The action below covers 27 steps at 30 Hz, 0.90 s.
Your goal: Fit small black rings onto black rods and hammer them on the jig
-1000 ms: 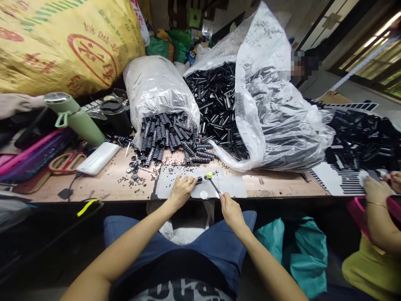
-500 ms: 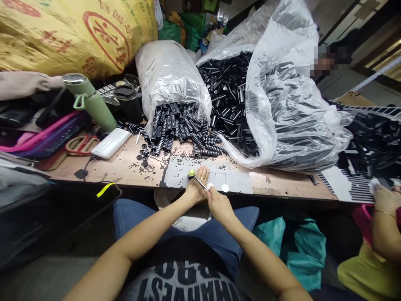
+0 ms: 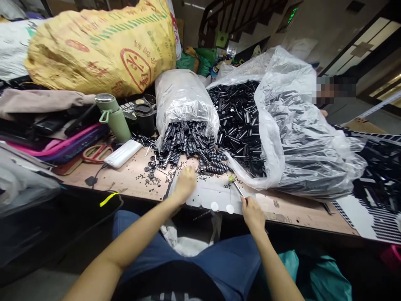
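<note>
My right hand [image 3: 254, 214], at the front edge of the table, is closed around a thin metal rod with a round yellow-green end [image 3: 231, 178]. That end points away from me, over the grey mat [image 3: 213, 190]. Smeared by motion, my left hand [image 3: 187, 182] is over the mat's left part, near the pile of black ridged tubes [image 3: 184, 142]; whether its fingers hold anything cannot be made out. Tiny dark pieces [image 3: 147, 182] lie scattered around the mat, with a few black discs [image 3: 151, 169] among them. Two white round spots [image 3: 230, 208] show at the mat's front edge.
A clear plastic bag [image 3: 184, 98] spills the ridged tubes. To its right, a larger bag [image 3: 307, 154] holds smooth black tubes [image 3: 238, 125]. On the left are a white power bank [image 3: 123, 153], scissors [image 3: 97, 153], a green flask [image 3: 114, 119] and a black cup [image 3: 144, 119].
My hands have parted: the left moved away to the left and forward, the right moved right with the rod. The view has shifted, and the person's arm at right is out of sight.
</note>
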Available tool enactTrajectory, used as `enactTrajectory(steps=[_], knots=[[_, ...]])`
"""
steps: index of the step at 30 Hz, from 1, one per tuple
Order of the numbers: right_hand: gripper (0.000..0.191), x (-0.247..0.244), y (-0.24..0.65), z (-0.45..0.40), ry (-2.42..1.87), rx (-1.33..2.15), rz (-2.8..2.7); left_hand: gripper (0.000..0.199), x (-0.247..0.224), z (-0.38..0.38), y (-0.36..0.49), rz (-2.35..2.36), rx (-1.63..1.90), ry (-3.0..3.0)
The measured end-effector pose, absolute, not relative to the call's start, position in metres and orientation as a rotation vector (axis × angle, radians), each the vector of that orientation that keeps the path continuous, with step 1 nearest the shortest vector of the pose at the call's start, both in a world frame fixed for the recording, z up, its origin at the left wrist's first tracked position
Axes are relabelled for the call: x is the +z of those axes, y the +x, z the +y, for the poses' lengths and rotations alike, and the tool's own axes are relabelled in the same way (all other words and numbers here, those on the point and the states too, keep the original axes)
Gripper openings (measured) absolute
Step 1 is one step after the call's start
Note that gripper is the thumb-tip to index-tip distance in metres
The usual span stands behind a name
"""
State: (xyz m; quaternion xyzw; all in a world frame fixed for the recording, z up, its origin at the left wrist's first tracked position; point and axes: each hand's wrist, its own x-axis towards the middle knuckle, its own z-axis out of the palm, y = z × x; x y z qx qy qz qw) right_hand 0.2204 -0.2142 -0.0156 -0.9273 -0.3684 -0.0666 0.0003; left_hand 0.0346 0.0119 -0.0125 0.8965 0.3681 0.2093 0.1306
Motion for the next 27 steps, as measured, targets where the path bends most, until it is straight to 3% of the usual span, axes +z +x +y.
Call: enactTrajectory(steps=[4, 9, 15, 20, 24, 27], knots=[[0.032, -0.022, 0.223, -0.195, -2.654, -0.408, -1.316, 0.040, -0.009, 0.102, 0.063, 1.506, 0.562, 2.520], [0.025, 0.006, 0.238, -0.125, -2.348, -0.304, -1.405, 0.047, -0.022, 0.118, 0.086, 1.557, 0.348, 2.573], [0.025, 0.037, 0.294, -0.029, -2.356, -0.202, -1.369, 0.045, -0.027, 0.099, 0.067, 1.267, 0.579, 2.457], [0.027, 0.050, 0.307, 0.003, -2.291, -0.065, -1.414, 0.042, -0.021, 0.082, 0.042, 0.948, 0.799, 1.688], [0.019, 0.053, 0.276, -0.008, -2.224, 0.125, -1.418, 0.042, -0.003, 0.062, 0.035, 0.838, 0.803, 1.341], [0.030, 0.044, 0.231, -0.034, -1.988, 0.639, -1.461, 0.037, 0.011, 0.045, 0.038, 0.786, 0.768, 1.286]])
